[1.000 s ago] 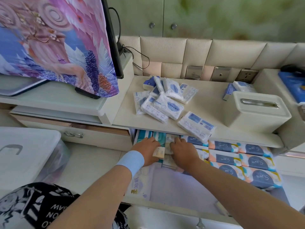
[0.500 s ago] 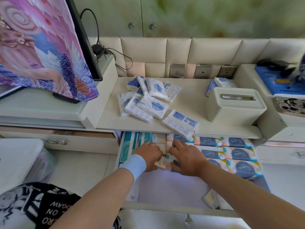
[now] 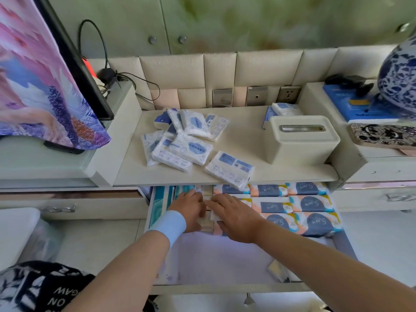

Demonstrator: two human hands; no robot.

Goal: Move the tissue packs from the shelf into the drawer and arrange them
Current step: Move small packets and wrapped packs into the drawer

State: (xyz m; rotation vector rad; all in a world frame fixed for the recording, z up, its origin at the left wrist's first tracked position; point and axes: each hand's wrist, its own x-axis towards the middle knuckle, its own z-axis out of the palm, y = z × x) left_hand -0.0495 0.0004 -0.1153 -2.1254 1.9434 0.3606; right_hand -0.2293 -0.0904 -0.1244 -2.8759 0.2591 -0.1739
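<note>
Hardly moved since before: right hand [image 3: 234,218] is laid flat on tissue packs [image 3: 272,206] in the drawer [image 3: 225,287], lower centre; whether the left hand [image 3: 189,208] grips cannot be told. On the cream shelf [image 3: 243,136] loose packs [image 3: 189,149] are heaped.

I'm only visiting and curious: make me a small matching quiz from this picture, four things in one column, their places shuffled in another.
Things:
1. cream tissue box with a slotted lid
2. blue-and-white patterned vase
3. navy-and-orange tissue packs
4. pale blue wristband

Places:
A. in the open drawer
B. round the wrist by the left hand
C. on the shelf
D. on the raised ledge, far right

Pairs: 1-C, 2-D, 3-A, 4-B.
</note>
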